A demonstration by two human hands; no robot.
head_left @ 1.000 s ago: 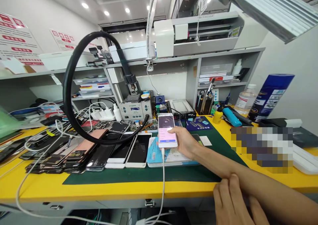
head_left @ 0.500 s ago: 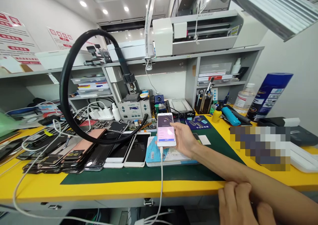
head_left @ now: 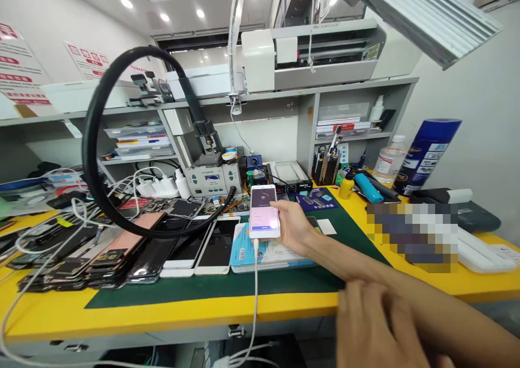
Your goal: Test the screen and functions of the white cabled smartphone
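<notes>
A white phone [head_left: 265, 219] with a lit screen is in my right hand [head_left: 296, 224], the thumb over its right edge. A white cable [head_left: 256, 286] is plugged into its lower end. Below and behind the phone lies a light-blue flat package [head_left: 242, 254] on the dark green mat [head_left: 182, 288]. My left hand [head_left: 374, 324] is at the bottom right against my right forearm, its fingers bent and slightly blurred, with no object visible in it. A large white phone [head_left: 219, 244] lies left of the package.
Stacked phone parts [head_left: 109, 259] fill the left of the yellow table [head_left: 170, 319]. A black hose [head_left: 91, 151] loops over them from the grey station [head_left: 211, 178]. Bottles, a blue spray can [head_left: 426, 156] and a white tray [head_left: 483, 254] stand or lie right. A lamp [head_left: 422, 18] hangs above.
The scene has shifted slightly left in view. The phone stays in my right hand. My left hand has become more blurred and still lies by my right forearm.
</notes>
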